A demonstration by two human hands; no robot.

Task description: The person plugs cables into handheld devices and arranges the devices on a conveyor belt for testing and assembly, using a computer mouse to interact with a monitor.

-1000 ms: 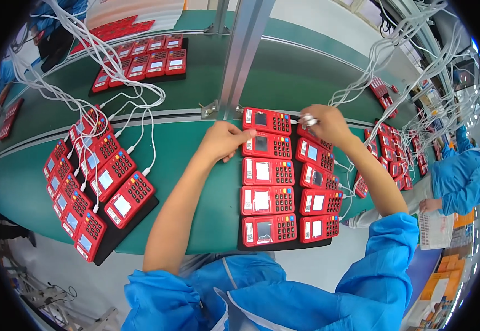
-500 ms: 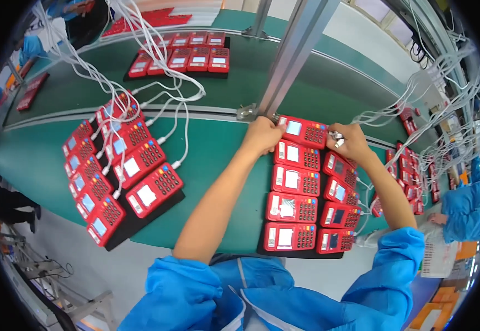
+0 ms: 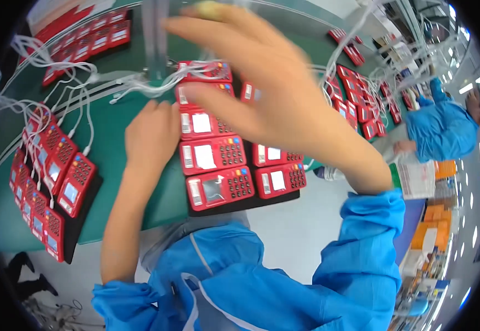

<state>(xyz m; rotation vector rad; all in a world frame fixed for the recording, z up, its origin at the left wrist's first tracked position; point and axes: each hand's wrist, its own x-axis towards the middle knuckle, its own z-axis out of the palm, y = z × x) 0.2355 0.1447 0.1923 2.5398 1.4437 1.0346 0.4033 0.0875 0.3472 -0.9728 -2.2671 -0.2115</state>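
Note:
Red card terminals with keypads lie in two columns on a black mat (image 3: 240, 207). My left hand (image 3: 152, 135) is closed beside the left column, its curled fingers against a terminal's edge; anything in them is hidden. Above both columns my right hand (image 3: 267, 77) is raised, blurred, fingers spread and holding nothing visible. A yellowish cover sits on one of its fingertips. It hides part of the terminals. Loose white cables (image 3: 165, 85) lie across the far end of the left column. Nearest me is a terminal (image 3: 220, 188) with a grey screen.
More terminals (image 3: 70, 192) with white cables plugged in stand on a mat at the left. A further group (image 3: 88, 41) is across the metal rail, by an upright post (image 3: 155, 38). At the right, a person in blue (image 3: 444, 129) is near other terminals and hanging cables.
My right hand has left the far terminals, where it held cable plugs, and risen. My left hand has come nearer along the column. Cables now lie over the far terminals. The view has shifted.

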